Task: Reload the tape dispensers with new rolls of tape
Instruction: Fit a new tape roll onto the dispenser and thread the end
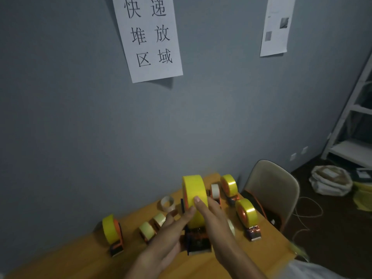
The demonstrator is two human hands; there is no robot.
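Pressing, with both hands together at 6 o'clock, on the big bright-yellow roll of glossy tape (194, 200) seated upright in the orange-and-black plastic handheld dispenser (198, 241) standing on the orange-brown wooden table (84, 256). Laying the left hand (167, 236) with straight fingers against the roll's orange side, likely bracing it on its hub; resting the right hand (213, 216) with straight fingers over the yellow tread, probably seating the roll or feeling for the loose tape end, though no clamped grip showing on either. Standing already loaded, seemingly set aside as finished: 1 yellow-rolled dispenser at 9 o'clock (112, 232), 1 at 3 o'clock (247, 218) and 1 at 1 o'clock (229, 186). Lying between 9 and 12 o'clock, 3 small pale, nearly spent rolls (148, 229), perhaps discards. Sitting behind the held roll, 1 white roll in a dispenser (215, 191). Hanging on the grey wall at 12 o'clock, a white paper sign (149, 37) reading "快递堆放区域"; the second sheet (276, 27) at 1 o'clock too small for reading.
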